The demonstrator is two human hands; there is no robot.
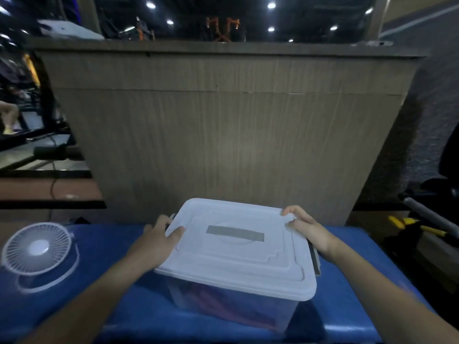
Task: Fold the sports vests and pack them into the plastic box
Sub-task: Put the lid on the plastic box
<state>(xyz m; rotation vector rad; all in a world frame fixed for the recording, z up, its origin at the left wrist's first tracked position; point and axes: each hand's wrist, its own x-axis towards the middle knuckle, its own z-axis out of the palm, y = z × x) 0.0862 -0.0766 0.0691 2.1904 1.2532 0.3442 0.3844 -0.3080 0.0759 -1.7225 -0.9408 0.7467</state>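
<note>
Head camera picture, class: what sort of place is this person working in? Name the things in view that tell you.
Probably a gym. A person's legs on what looks like a treadmill show at far left, orange equipment stands behind the wooden counter, and the plastic box sits on a blue padded bench.

A small white desk fan (37, 249) is seen on the blue worktop (119, 314) at the left; a wood-grain panel (223, 135) is set behind it.
</note>
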